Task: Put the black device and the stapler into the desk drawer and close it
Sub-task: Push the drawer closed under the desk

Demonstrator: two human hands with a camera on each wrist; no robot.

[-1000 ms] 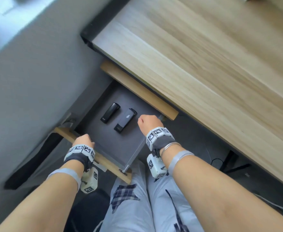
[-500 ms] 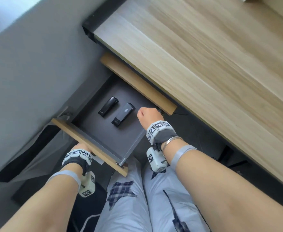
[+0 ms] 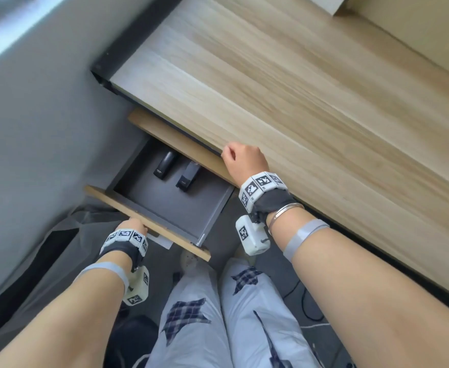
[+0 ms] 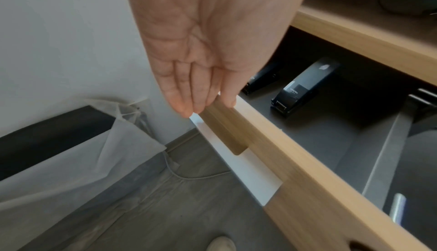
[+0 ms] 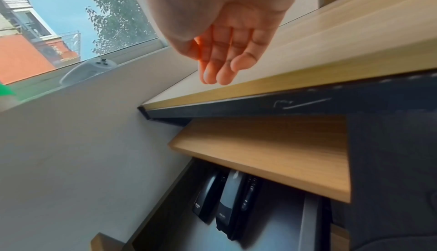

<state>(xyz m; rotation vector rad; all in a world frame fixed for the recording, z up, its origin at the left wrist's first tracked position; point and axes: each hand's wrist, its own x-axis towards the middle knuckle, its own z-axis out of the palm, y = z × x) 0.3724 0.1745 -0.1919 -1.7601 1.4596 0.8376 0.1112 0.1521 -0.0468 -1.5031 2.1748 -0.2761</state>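
The grey desk drawer (image 3: 170, 205) stands partly open under the wooden desk (image 3: 297, 102). Two black things lie side by side inside it, their far ends under the wooden panel (image 3: 175, 139). The black device (image 3: 165, 166) is on the left and the stapler (image 3: 189, 176) (image 4: 300, 90) on the right. My left hand (image 3: 134, 227) (image 4: 208, 103) presses straight fingers against the drawer's wooden front (image 4: 272, 142), thumb on its top edge. My right hand (image 3: 242, 160) (image 5: 220, 64) rests at the desk's front edge with relaxed fingers and holds nothing.
A grey wall (image 3: 45, 128) runs close along the drawer's left side. My legs in pale trousers (image 3: 218, 314) sit right below the drawer. A white sheet (image 4: 94, 152) and a cable (image 4: 189, 177) lie on the floor at the left.
The drawer has slid inward with my left hand pushing on its front. The device and stapler now sit half under the panel. My right hand rose from the drawer's side to the desk edge.
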